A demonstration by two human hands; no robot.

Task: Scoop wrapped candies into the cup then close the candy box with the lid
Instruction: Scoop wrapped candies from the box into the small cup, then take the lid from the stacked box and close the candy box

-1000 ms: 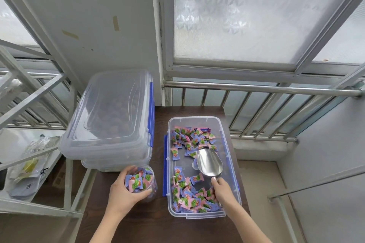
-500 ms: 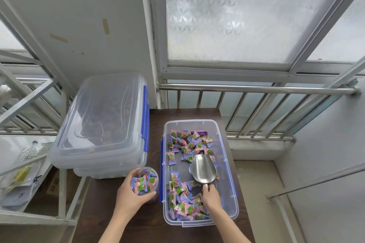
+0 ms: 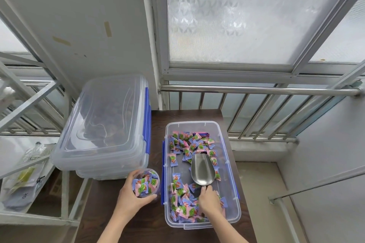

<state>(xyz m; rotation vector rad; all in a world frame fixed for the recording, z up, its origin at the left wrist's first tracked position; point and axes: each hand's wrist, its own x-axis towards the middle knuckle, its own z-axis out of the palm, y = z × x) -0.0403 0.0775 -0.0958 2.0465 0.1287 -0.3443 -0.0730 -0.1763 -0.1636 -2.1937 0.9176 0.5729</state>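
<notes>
An open clear candy box with blue latches stands on the dark table. Wrapped candies lie at its far end and near end. A metal scoop rests empty in the middle of the box, its mouth pointing away. My right hand grips the scoop's handle inside the box. Left of the box, my left hand wraps around a clear cup filled with candies. A clear lid lies on top of the stacked boxes at the left.
Stacked closed clear boxes sit on the table's left part, overhanging it. A metal railing and frosted window stand behind. A metal rack with bags is at the left. The table's right edge drops to the floor.
The view shifted slightly. My right hand and the scoop stay in the box, the scoop lying flatter on the bottom. My left hand keeps hold of the cup.
</notes>
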